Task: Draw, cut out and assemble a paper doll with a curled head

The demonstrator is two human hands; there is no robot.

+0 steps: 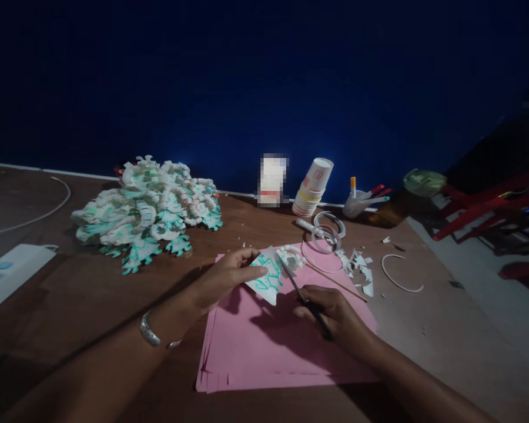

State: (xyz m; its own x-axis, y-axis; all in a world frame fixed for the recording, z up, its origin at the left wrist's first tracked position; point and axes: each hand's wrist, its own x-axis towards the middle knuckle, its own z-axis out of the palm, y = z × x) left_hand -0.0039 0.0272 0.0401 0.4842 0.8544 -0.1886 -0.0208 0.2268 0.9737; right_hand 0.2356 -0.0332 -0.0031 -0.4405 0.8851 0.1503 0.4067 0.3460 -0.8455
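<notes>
Left hand (231, 271) pinching green-marked paper (268, 281), right hand (332, 310) wrapped round scissors (298, 286), pink sheets (264, 352) underneath, cutout heap (170, 205) at ten o'clock, stacked cups (316, 179) at one, scraps (367, 281) crowding three.

Brown table (79, 305), pink sheets (268, 346) stacked, green-marked cutouts (158, 205) heaped toward far edge, cup stack (315, 185), pen cup (355, 205) along same edge, scraps (367, 285) toward right edge

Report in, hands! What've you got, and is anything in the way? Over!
Left hand pinching white paper piece with green drawing. Right hand gripping slim dark metal scissors, tip near that piece. Jagged white paper scraps off right, seemingly out of the way.
</notes>
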